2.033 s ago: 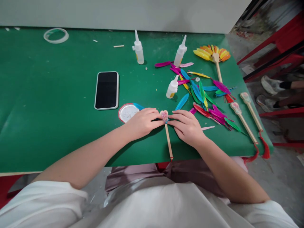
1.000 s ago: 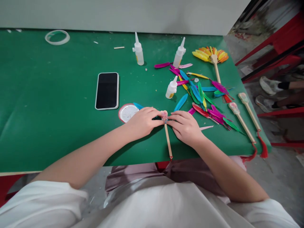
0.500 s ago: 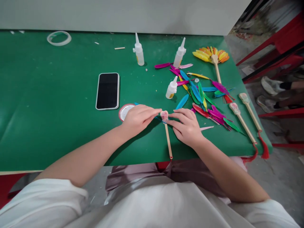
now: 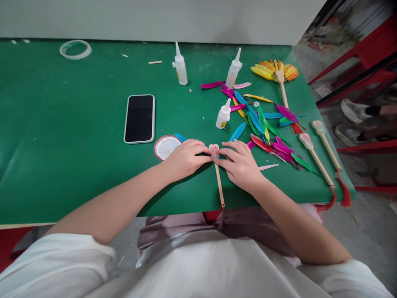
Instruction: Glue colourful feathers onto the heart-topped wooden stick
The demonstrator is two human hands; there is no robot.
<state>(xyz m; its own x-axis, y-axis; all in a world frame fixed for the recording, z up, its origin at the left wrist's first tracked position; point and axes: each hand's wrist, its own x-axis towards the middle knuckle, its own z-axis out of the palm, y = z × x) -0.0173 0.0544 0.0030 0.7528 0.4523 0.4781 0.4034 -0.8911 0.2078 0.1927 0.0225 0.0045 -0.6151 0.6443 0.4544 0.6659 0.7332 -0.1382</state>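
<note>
A wooden fan handle (image 4: pixel 219 186) lies on the table in front of me, its rounded, pinkish head pointing away. From the left, my left hand (image 4: pixel 188 162) pinches with thumb and forefinger at the edge of the head, where a blue feather (image 4: pixel 180 137) passes beneath the hand; its quill is mostly hidden. My right hand (image 4: pixel 242 166) presses bent fingertips against the head's right side, steadying the handle. Another blue feather (image 4: pixel 237 131) sticks out beyond the right fingers, its lower end covered.
A phone (image 4: pixel 139 118) and a round white lid (image 4: pixel 166 147) lie left. Several glue bottles (image 4: pixel 223 116) stand beyond the hands. Loose coloured feathers (image 4: pixel 256 120), a yellow-orange feather fan (image 4: pixel 281 82) and two tasselled handles (image 4: pixel 316 159) lie right. A tape roll (image 4: pixel 75 50) is far left.
My left thumb and forefinger have closed in at the head's left edge, and the hand has shifted slightly right. My right fingers have lifted a little and stay at the head.
</note>
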